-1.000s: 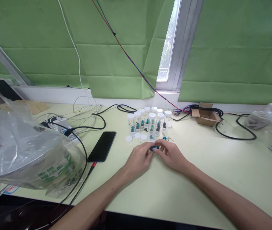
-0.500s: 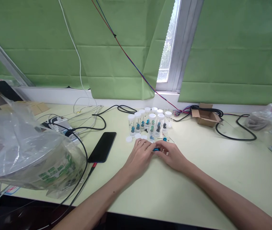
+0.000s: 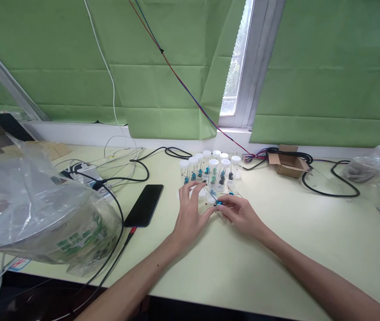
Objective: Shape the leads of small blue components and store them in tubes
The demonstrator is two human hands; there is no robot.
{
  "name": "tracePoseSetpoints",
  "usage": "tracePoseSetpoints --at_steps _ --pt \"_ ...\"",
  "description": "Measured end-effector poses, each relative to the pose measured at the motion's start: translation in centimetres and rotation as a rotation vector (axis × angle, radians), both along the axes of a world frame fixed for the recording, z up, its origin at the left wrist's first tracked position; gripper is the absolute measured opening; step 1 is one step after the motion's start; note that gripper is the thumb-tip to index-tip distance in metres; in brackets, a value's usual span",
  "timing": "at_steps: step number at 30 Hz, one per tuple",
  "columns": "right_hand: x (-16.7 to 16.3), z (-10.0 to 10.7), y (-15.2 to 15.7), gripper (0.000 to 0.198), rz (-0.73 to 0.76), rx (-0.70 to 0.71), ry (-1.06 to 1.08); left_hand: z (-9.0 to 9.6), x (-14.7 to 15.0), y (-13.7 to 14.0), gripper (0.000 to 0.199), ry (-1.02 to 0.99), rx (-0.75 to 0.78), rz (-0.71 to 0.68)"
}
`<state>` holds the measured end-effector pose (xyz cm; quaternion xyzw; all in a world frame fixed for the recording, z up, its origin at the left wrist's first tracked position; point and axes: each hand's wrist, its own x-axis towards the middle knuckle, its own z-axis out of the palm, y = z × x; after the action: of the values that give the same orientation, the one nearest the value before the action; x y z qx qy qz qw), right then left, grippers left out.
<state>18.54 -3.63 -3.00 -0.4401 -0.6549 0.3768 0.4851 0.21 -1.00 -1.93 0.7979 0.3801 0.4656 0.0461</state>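
Blue part (image 3: 219, 203) is glossy; metal or plas., can't tell. Tubes (image 3: 212, 180) clear, smooth & shiny, glass or plas. unclear; caps (image 3: 236, 158) matt white plas. Table (image 3: 303, 236) smooth w/ soft sheen. Phone (image 3: 145, 205) v. glossy. Bag (image 3: 36, 196) thin clear plas., crinkly & shiny. Box (image 3: 289, 170) matt cardbd. Blinds (image 3: 163, 84) matt, creased, cloth-like. Window frame (image 3: 260, 58) smooth, metal-look.
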Motion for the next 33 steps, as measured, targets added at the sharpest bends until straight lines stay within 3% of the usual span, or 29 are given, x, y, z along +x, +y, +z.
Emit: tracePoseSetpoints --at_steps 4,8,10,15,22,28,33 --pt "0.0 0.1 0.0 0.021 -0.085 0.068 0.077 0.0 0.1 0.2 0.065 -0.182 -0.066 -0.015" --pt "0.2 0.2 0.0 0.019 -0.144 0.142 0.180 -0.2 0.1 0.2 0.030 -0.107 -0.123 -0.093" --pt "0.3 0.3 0.1 0.018 -0.179 0.171 0.210 -0.4 0.1 0.1 0.025 -0.009 -0.163 -0.140" --pt "0.4 0.5 0.3 0.020 -0.211 0.172 0.281 -0.8 0.4 0.1 0.044 0.126 -0.279 -0.196" --pt "0.3 0.6 0.3 0.031 -0.198 0.077 0.318 -0.8 0.5 0.5 0.062 0.159 -0.383 -0.222" --pt "0.2 0.5 0.3 0.034 -0.184 0.050 0.306 -1.0 0.5 0.8 0.053 0.069 -0.302 -0.201" --pt "0.3 0.2 0.7 0.030 -0.178 0.029 0.317 -0.6 0.3 1.3 0.025 -0.113 -0.136 -0.185"
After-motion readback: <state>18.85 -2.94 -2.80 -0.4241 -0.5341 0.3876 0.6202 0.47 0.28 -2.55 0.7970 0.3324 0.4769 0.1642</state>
